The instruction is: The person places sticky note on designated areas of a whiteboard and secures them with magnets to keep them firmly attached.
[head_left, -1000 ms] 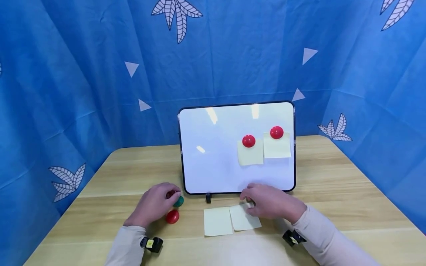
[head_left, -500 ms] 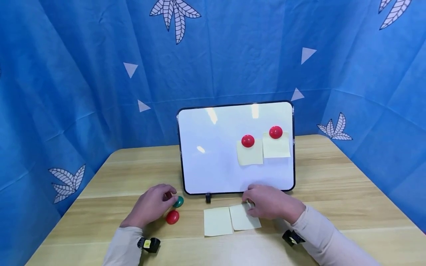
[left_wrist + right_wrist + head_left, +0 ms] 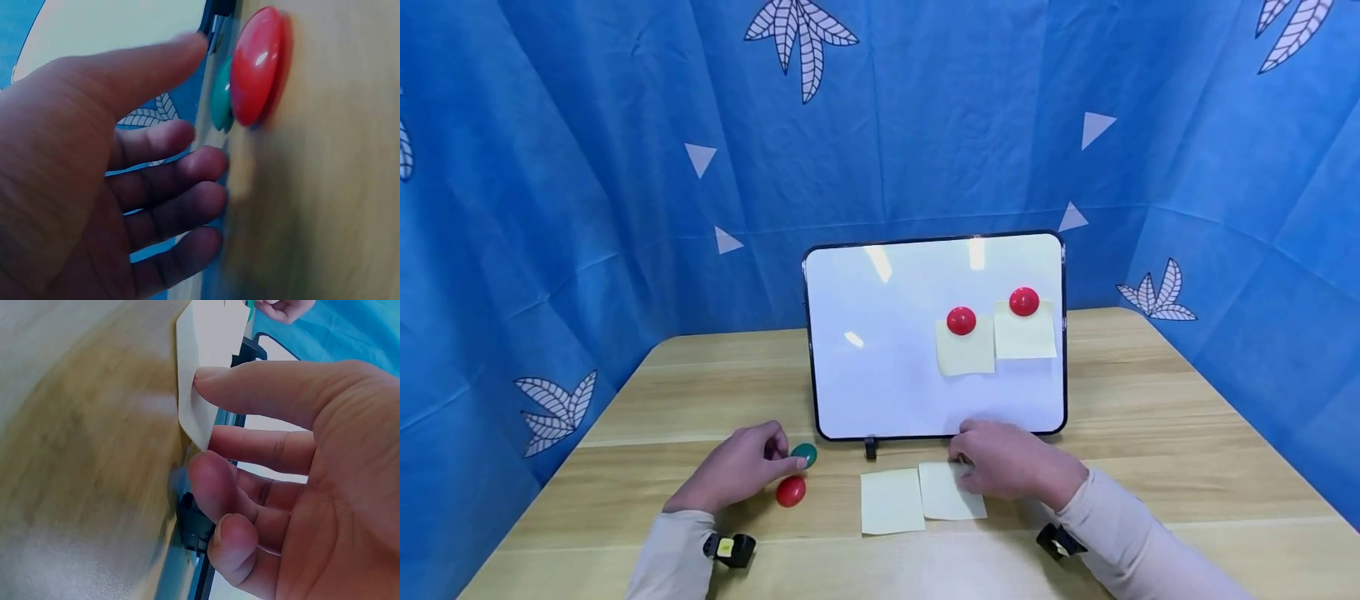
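Note:
My left hand hovers beside a green round magnet and a red round magnet on the table. In the left wrist view its fingers are relaxed and hold nothing, and the thumb reaches toward the red magnet. My right hand pinches the right part of a pale yellow sticky note between thumb and index finger. The right wrist view shows the thumb on the note's face, which bends up along its edge. A second sticky note lies flat just to the left.
Behind the hands a whiteboard stands upright on small black feet. Two red magnets hold two sticky notes on its right half. The wooden table ends at a blue patterned curtain.
My left hand has drawn back slightly to the left, its thumb still near the green magnet. The right-hand sticky note has turned a little under my right hand's fingers.

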`<control>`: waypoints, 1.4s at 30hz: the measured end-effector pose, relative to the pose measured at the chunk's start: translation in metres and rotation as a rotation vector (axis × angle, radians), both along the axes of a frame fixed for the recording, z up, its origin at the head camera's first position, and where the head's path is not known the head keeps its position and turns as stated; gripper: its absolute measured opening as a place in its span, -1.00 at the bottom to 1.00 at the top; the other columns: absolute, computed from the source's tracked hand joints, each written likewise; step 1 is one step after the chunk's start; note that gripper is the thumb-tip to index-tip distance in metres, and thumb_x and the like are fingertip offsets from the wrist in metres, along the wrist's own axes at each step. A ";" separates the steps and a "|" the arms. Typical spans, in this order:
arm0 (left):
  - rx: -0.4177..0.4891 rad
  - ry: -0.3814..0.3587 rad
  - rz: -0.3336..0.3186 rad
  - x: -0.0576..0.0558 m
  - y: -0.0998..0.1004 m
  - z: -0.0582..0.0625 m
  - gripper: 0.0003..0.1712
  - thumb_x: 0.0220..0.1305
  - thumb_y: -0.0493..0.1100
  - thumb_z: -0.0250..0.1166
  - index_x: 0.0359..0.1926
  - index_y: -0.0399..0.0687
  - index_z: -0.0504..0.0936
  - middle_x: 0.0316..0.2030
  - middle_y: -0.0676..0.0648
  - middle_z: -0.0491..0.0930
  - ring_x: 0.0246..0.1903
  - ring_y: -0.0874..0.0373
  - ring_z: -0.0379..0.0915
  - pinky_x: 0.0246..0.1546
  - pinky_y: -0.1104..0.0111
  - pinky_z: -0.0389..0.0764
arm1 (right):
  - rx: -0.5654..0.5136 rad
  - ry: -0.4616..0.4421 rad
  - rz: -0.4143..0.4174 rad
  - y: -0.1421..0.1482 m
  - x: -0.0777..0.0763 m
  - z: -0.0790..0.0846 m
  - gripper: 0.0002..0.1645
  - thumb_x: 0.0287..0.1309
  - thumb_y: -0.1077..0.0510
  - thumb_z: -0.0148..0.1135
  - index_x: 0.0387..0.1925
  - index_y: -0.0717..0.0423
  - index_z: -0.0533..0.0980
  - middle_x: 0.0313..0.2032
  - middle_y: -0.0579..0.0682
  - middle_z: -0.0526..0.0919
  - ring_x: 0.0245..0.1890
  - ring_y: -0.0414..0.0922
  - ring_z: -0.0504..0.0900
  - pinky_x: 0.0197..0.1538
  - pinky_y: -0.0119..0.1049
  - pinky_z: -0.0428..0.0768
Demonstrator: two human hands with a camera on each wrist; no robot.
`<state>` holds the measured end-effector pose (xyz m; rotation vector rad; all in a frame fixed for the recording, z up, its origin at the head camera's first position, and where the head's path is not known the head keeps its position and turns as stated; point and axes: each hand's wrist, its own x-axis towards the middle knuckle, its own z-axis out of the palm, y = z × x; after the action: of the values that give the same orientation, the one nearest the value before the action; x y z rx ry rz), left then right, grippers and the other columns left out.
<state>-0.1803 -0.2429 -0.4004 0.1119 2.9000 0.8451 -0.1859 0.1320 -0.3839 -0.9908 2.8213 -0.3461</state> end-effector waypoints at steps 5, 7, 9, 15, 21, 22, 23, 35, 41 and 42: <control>0.010 -0.060 -0.020 0.002 -0.004 0.001 -0.56 0.00 0.23 0.55 -0.38 0.07 0.59 -0.47 0.03 0.53 -0.42 0.10 0.39 -0.42 0.26 0.39 | -0.008 -0.003 0.005 0.000 0.000 -0.001 -0.79 0.07 0.10 0.47 -0.21 0.00 0.72 -0.33 -0.21 0.59 -0.38 -0.23 0.45 -0.22 -0.27 0.55; 0.011 -0.078 -0.035 0.003 -0.004 0.001 -0.55 -0.03 0.24 0.56 -0.38 0.07 0.59 -0.46 0.04 0.54 -0.41 0.10 0.40 -0.40 0.26 0.40 | -0.014 -0.007 0.007 0.000 0.000 -0.001 -0.84 0.07 0.11 0.46 -0.26 -0.02 0.71 -0.38 -0.23 0.55 -0.40 -0.23 0.43 -0.27 -0.29 0.52; 0.014 -0.088 -0.051 0.003 -0.005 0.001 -0.54 -0.04 0.23 0.57 -0.38 0.05 0.59 -0.46 0.04 0.53 -0.41 0.11 0.40 -0.39 0.26 0.40 | -0.018 -0.010 0.009 0.001 0.000 -0.001 -0.90 0.07 0.12 0.45 -0.33 -0.05 0.68 -0.44 -0.25 0.49 -0.43 -0.22 0.42 -0.32 -0.31 0.48; 0.022 -0.088 -0.099 0.005 -0.006 0.003 -0.53 -0.06 0.20 0.59 -0.37 0.03 0.58 -0.47 0.03 0.52 -0.43 0.11 0.39 -0.41 0.26 0.39 | -0.033 -0.011 0.008 0.002 0.000 0.001 -0.85 0.06 0.12 0.44 -0.46 -0.12 0.57 -0.52 -0.25 0.42 -0.48 -0.21 0.41 -0.38 -0.32 0.43; 0.016 -0.112 -0.081 0.006 -0.004 0.005 -0.55 -0.07 0.14 0.61 -0.36 0.03 0.58 -0.48 0.01 0.50 -0.44 0.08 0.38 -0.44 0.25 0.36 | -0.051 0.022 0.019 0.004 0.000 0.004 -0.73 0.04 0.15 0.43 -0.52 -0.13 0.44 -0.56 -0.22 0.38 -0.51 -0.20 0.38 -0.41 -0.31 0.39; 0.014 -0.115 -0.076 0.007 -0.004 0.005 -0.55 -0.07 0.13 0.61 -0.36 0.04 0.58 -0.48 0.01 0.50 -0.44 0.08 0.38 -0.43 0.25 0.36 | -0.052 0.026 0.018 0.004 0.000 0.004 -0.72 0.04 0.15 0.43 -0.52 -0.12 0.43 -0.57 -0.22 0.38 -0.51 -0.20 0.37 -0.40 -0.31 0.39; 0.010 -0.114 -0.075 0.007 -0.004 0.006 -0.56 -0.07 0.13 0.61 -0.36 0.04 0.58 -0.48 0.01 0.50 -0.44 0.09 0.38 -0.43 0.25 0.36 | -0.053 0.029 0.016 0.005 0.000 0.004 -0.72 0.04 0.16 0.43 -0.51 -0.12 0.43 -0.57 -0.22 0.38 -0.51 -0.20 0.38 -0.40 -0.31 0.40; 0.015 -0.083 -0.047 0.006 -0.002 0.004 -0.67 0.08 0.09 0.54 -0.34 0.05 0.60 -0.45 0.03 0.52 -0.42 0.11 0.39 -0.43 0.27 0.39 | -0.054 0.019 -0.031 0.006 -0.001 0.004 -0.75 0.06 0.20 0.44 -0.22 -0.04 0.57 -0.37 -0.26 0.57 -0.38 -0.23 0.47 -0.19 -0.25 0.56; 0.012 -0.092 -0.046 0.004 -0.003 0.003 -0.53 -0.11 0.12 0.64 -0.31 0.05 0.59 -0.42 0.03 0.53 -0.37 0.10 0.41 -0.38 0.26 0.45 | -0.057 0.041 -0.011 0.007 0.000 0.007 -0.76 0.03 0.25 0.40 -0.20 0.04 0.62 -0.30 -0.19 0.64 -0.33 -0.21 0.51 -0.14 -0.20 0.58; 0.014 -0.097 -0.047 0.004 -0.003 0.003 -0.53 -0.13 0.10 0.65 -0.31 0.05 0.59 -0.41 0.03 0.53 -0.36 0.10 0.41 -0.37 0.26 0.47 | -0.054 0.047 -0.006 0.007 0.000 0.007 -0.76 0.02 0.26 0.39 -0.21 0.05 0.63 -0.30 -0.18 0.64 -0.33 -0.21 0.52 -0.14 -0.19 0.58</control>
<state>-0.1763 -0.2456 -0.3975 0.1365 2.7906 0.8384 -0.1864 0.1393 -0.3772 -1.0148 2.8713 -0.4071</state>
